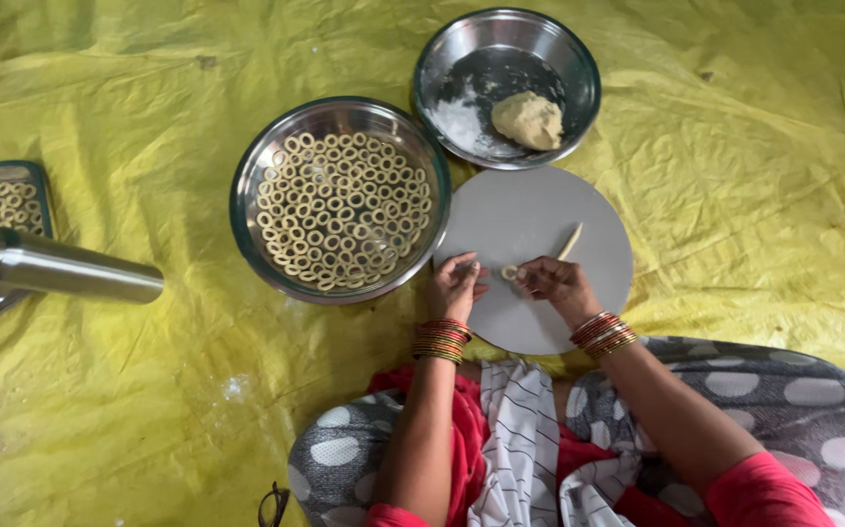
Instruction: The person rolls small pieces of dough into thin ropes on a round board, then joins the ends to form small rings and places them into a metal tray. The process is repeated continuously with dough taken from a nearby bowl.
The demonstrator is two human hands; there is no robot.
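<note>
My left hand (455, 285) and my right hand (554, 281) rest on a round grey board (579, 210) and pinch a small dough ring (509, 272) between their fingertips. A thin dough strip (570, 241) runs up from my right fingers across the board. To the left of the board stands a steel bowl (247, 185) filled with several finished dough rings (342, 210). Behind the board, a second steel bowl (442, 68) holds a lump of dough (528, 120) and some flour.
A yellow plastic sheet (735, 176) covers the floor. At the left edge lie a steel tray (40, 185) with more rings and a steel cylinder (61, 268). My crossed legs in dotted grey cloth (813, 390) fill the bottom. Spectacles (271, 506) lie near my knee.
</note>
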